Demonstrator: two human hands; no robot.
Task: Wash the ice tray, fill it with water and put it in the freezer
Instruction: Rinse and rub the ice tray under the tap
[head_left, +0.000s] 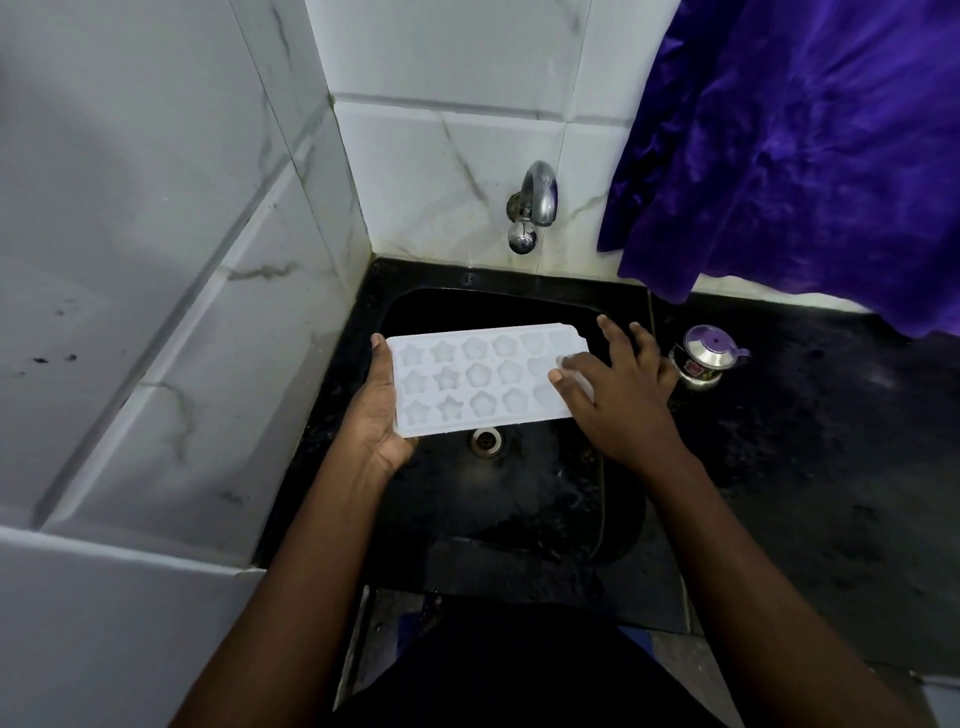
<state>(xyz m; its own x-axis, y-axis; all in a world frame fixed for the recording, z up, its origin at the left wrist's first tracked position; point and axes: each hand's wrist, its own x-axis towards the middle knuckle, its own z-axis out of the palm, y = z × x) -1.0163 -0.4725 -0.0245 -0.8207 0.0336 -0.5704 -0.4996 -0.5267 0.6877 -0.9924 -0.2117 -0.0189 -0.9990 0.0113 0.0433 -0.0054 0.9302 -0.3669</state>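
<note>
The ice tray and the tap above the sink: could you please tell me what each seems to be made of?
The ice tray looks like frosted, translucent white plastic or silicone, matte, with moulded star and flower cells. The tap looks like polished, likely chromed metal, showing bright reflections.

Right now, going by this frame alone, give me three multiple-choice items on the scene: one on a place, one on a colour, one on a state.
1. Where is the ice tray?
A) held over the sink
B) lying on the counter
C) inside a freezer

2. What colour is the cloth hanging at the upper right?
A) red
B) purple
C) yellow

3. What is the left hand doing?
A) gripping the tray's left end
B) hanging idle
C) turning the tap

Answers: 1 A, the sink and its drain lie beneath the tray; 2 B, the folds are deep purple; 3 A, the thumb curls over the tray's end.
</note>
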